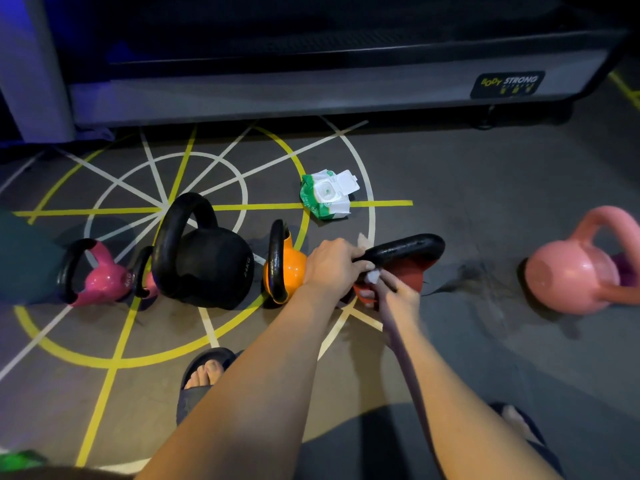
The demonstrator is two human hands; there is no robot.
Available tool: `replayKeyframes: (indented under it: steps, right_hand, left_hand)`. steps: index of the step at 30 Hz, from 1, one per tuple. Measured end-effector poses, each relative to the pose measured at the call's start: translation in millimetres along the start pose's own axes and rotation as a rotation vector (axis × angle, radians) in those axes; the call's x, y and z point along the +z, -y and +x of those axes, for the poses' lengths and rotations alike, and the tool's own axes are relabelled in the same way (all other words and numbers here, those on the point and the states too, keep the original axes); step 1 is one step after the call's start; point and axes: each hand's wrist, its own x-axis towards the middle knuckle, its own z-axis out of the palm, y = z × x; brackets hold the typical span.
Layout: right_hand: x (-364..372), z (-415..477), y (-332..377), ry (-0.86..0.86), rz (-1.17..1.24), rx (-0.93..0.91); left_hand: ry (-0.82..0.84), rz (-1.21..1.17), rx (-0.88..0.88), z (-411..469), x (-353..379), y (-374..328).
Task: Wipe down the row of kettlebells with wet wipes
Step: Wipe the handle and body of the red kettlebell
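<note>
A row of kettlebells stands on the gym floor: a magenta one (104,278), a big black one (211,265), an orange one (287,271), a red one (412,268) with a black handle, tipped over, and a pink one (571,271) apart at the right. My left hand (332,265) grips the near end of the red kettlebell's handle. My right hand (394,292) pinches a white wet wipe (373,277) against the red body, just below the handle. An open pack of wet wipes (327,195) lies on the floor behind.
A grey machine base (311,88) runs along the back. Yellow and white lines mark the dark floor. My sandalled feet (204,375) stand near the bottom edge. A dark teal object (27,258) sits at the far left.
</note>
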Motion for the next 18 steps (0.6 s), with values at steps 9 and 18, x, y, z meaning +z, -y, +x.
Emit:
replayKeyframes:
  steps: [9, 18]
  right_hand:
    - [-9, 4, 12, 0.028, -1.464, -0.567]
    - [5, -3, 11, -0.104, -0.405, -0.152]
  left_hand:
    - [0.001, 0.024, 0.014, 4, 2, 3]
    - [-0.045, -0.034, 0.015, 3, 7, 8]
